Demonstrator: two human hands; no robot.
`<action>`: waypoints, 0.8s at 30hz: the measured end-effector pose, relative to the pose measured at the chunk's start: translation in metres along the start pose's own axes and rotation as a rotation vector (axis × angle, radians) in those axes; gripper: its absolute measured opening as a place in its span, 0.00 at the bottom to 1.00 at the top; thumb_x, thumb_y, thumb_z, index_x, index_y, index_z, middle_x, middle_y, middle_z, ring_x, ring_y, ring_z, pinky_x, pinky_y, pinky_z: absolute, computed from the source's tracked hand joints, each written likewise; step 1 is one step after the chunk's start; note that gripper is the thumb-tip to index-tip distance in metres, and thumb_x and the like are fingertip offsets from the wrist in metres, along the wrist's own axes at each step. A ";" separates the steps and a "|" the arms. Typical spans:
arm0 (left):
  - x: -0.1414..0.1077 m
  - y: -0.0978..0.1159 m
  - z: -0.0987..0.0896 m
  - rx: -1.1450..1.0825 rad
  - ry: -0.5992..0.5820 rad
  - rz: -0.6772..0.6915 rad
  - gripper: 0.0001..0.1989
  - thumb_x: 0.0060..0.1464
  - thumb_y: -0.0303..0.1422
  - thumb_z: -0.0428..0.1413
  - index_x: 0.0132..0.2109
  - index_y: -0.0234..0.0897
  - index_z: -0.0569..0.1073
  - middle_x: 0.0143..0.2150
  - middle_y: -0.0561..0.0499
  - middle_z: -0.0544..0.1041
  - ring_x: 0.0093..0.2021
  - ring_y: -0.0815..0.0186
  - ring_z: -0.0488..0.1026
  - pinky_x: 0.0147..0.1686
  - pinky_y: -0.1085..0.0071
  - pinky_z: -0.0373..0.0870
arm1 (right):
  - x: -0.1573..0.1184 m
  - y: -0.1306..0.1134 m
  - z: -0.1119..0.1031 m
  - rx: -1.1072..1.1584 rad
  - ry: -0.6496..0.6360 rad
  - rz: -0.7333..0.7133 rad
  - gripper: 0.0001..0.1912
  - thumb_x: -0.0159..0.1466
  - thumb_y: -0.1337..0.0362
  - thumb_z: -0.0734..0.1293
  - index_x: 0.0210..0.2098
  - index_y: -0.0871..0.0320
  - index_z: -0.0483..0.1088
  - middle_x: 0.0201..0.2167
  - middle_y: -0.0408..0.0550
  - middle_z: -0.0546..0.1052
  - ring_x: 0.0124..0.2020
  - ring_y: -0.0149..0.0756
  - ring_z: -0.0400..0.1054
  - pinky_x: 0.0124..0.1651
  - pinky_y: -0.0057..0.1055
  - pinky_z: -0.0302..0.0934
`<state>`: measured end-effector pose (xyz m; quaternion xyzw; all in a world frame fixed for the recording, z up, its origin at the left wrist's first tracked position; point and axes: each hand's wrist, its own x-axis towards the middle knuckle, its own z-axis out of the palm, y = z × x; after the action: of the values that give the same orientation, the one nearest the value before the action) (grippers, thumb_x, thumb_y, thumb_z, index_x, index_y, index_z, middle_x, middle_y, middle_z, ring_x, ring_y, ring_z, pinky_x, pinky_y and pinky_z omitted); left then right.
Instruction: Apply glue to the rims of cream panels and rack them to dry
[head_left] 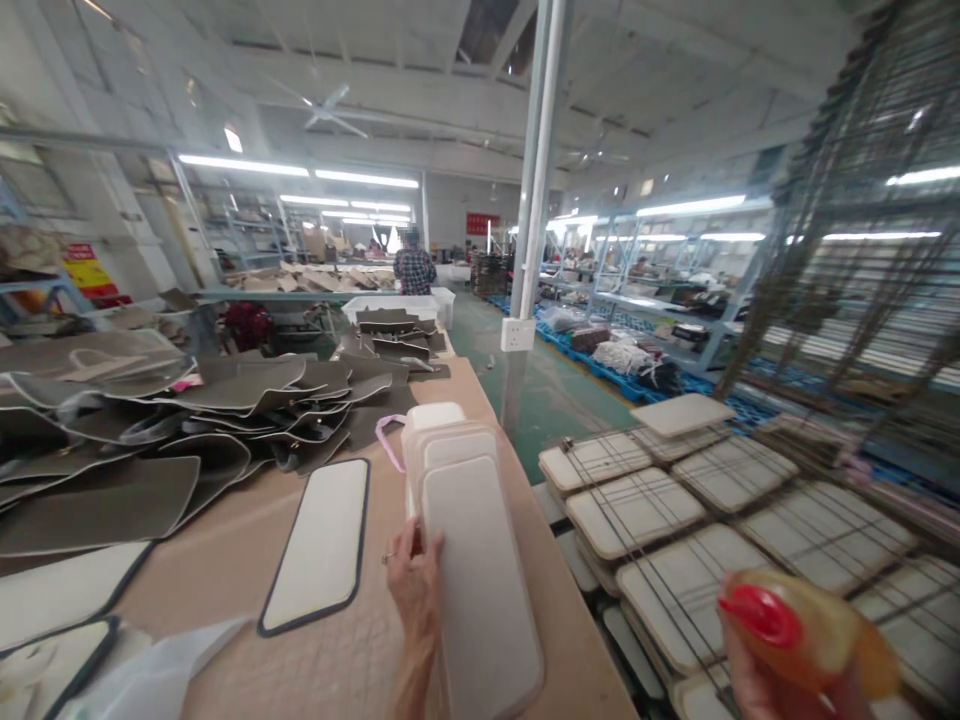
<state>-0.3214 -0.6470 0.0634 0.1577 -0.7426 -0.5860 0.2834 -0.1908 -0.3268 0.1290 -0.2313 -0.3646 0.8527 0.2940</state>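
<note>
The fingers of the left hand were bent at the left edge of a stack of pale, round-cornered panels, the thumb at the top panel's rim; whether they pinched it, I could not tell. A ring showed on one finger. The right hand, partly cut off at the lower right, was closed around a squeeze bottle with amber contents, its red cap pointing left; both were blurred.

The stack lay lengthwise near the right edge of a brown-covered table, its lower panels jutting out past the top one at the far end. A pale purple strip curved beside that end. Left of the hand lay a white panel with a dark border, and beyond it a heap of grey, pale-edged sheets. A translucent sheet lay at the lower left.

Right of the table, more round-cornered panels sat in piles under thin dark rods. Farther off stood a post with a socket box, clear plastic bins and a person in a checked shirt.
</note>
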 end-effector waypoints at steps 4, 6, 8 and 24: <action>-0.007 0.027 -0.005 -0.231 -0.131 -0.230 0.25 0.46 0.41 0.58 0.51 0.34 0.72 0.41 0.46 0.78 0.41 0.56 0.75 0.39 0.64 0.72 | -0.020 -0.007 0.040 0.194 -0.019 0.006 0.14 0.54 0.54 0.71 0.38 0.55 0.76 0.33 0.46 0.81 0.36 0.38 0.77 0.37 0.29 0.75; -0.002 0.043 -0.007 -0.223 -0.211 -0.274 0.22 0.43 0.36 0.61 0.47 0.35 0.75 0.41 0.48 0.79 0.44 0.56 0.75 0.43 0.64 0.71 | -0.020 -0.012 0.057 0.250 -0.080 0.010 0.17 0.49 0.58 0.75 0.38 0.55 0.76 0.34 0.44 0.81 0.36 0.36 0.77 0.38 0.27 0.74; 0.006 0.064 -0.008 -0.195 -0.386 -0.256 0.19 0.38 0.30 0.64 0.42 0.35 0.79 0.40 0.48 0.80 0.46 0.55 0.74 0.48 0.64 0.69 | -0.018 -0.020 0.069 0.249 -0.177 -0.037 0.19 0.49 0.59 0.76 0.40 0.54 0.75 0.36 0.43 0.81 0.39 0.34 0.76 0.41 0.25 0.72; 0.012 0.214 -0.022 0.093 -1.902 0.313 0.20 0.54 0.31 0.58 0.55 0.38 0.74 0.47 0.50 0.80 0.46 0.60 0.75 0.44 0.74 0.69 | -0.021 -0.101 0.076 -0.004 -0.619 -0.243 0.24 0.35 0.64 0.81 0.32 0.49 0.75 0.27 0.37 0.80 0.26 0.33 0.74 0.48 0.37 0.70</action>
<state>-0.2963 -0.6145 0.2753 -0.4725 -0.6968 -0.3943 -0.3684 -0.1881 -0.3214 0.2574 0.0831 -0.4634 0.8405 0.2682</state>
